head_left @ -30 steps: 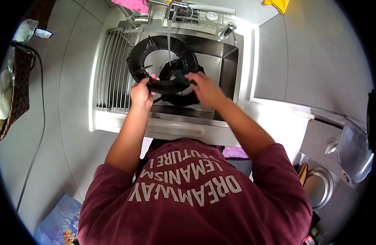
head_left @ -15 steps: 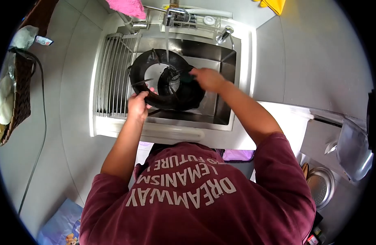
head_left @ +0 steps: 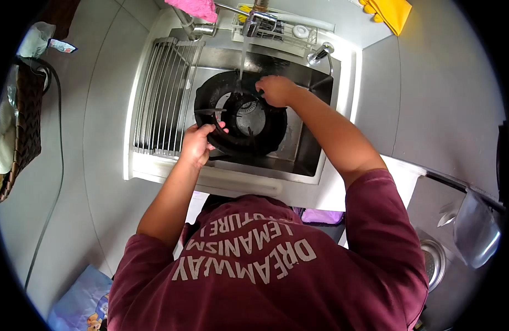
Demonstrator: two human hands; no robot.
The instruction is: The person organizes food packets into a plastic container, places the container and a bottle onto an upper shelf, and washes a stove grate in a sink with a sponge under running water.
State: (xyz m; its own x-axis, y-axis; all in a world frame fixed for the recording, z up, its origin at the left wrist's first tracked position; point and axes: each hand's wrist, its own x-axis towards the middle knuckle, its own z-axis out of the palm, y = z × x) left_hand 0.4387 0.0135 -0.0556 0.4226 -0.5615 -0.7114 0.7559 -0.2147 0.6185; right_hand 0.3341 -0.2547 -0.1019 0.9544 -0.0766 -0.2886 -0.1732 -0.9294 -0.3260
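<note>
My left hand (head_left: 197, 144) grips the lower left rim of a black ring-shaped stove pan support (head_left: 211, 92) with prongs pointing inward. The ring is held tilted in the sink, under running water (head_left: 243, 59) from the faucet (head_left: 258, 25). Another black round piece (head_left: 274, 132) sits beneath and overlaps it, so their edges are hard to separate. My right hand (head_left: 277, 91) is closed at the upper right of the ring, fingers curled down over a dark green scouring pad that is mostly hidden. Through the middle shows the drain strainer (head_left: 249, 107).
A roll-up drying rack (head_left: 165, 99) covers the left side of the steel sink (head_left: 315, 146). Behind stand a wire caddy (head_left: 287, 37) and a soap dispenser (head_left: 321, 53). A pink cloth (head_left: 195, 7), yellow gloves (head_left: 391, 14) and a woven basket (head_left: 29, 124) lie around.
My right hand has moved up to the ring's far right rim. The ring has shifted and turned over the lower black piece. The whole view has slid slightly right.
</note>
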